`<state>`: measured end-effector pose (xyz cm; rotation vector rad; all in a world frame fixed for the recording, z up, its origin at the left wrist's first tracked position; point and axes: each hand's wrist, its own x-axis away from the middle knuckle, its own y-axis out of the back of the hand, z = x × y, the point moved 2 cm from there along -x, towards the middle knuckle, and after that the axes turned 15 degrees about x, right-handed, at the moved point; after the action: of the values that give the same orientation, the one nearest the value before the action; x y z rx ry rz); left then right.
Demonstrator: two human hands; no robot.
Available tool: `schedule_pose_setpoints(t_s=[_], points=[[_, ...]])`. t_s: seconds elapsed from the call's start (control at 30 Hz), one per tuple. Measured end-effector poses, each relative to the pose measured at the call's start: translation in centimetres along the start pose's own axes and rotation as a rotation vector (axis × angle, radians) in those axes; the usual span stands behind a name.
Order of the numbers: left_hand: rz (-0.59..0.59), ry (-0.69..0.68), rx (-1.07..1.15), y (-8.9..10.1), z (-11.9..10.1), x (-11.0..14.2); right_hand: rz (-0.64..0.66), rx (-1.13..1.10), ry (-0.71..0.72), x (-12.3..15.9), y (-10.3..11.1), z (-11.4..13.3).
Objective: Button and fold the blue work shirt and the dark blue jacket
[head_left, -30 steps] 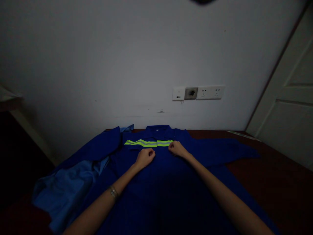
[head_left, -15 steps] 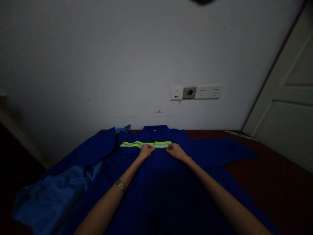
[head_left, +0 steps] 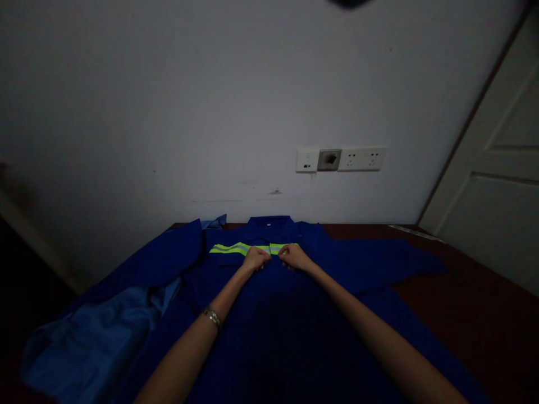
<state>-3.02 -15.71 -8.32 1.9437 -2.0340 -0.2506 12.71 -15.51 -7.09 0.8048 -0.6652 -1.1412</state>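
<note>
A dark blue work jacket [head_left: 269,314] lies spread face up on a dark brown table [head_left: 471,292], collar toward the wall. A yellow-green reflective stripe [head_left: 229,248] runs across its chest. My left hand [head_left: 256,259] and my right hand [head_left: 293,256] rest close together at the middle of that stripe, each with fingers curled and pinching the jacket's front edges. A thin bracelet [head_left: 213,317] is on my left wrist. The jacket's sleeves stretch out to both sides.
A lighter blue garment [head_left: 92,336] lies bunched at the table's left, partly under the jacket's sleeve. A white wall stands just behind the table, with a row of sockets [head_left: 341,159]. A white door [head_left: 497,191] is at the right.
Both hands have moved toward each other and slightly up, from apart below the stripe to almost touching at its middle. The jacket has stayed in place.
</note>
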Motion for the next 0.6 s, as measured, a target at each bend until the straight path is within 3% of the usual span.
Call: schedule_pose_setpoints(t_s=[0.27,0.6], points=[[-0.003,-0.007,0.010,-0.07,0.12,0.11,0.130,-0.067,-0.046,-1.25,-0.85,1.02],[0.073,0.031,0.118,0.00,0.22,-0.33,0.191,-0.126,-0.037,-1.02,-0.48,0.99]])
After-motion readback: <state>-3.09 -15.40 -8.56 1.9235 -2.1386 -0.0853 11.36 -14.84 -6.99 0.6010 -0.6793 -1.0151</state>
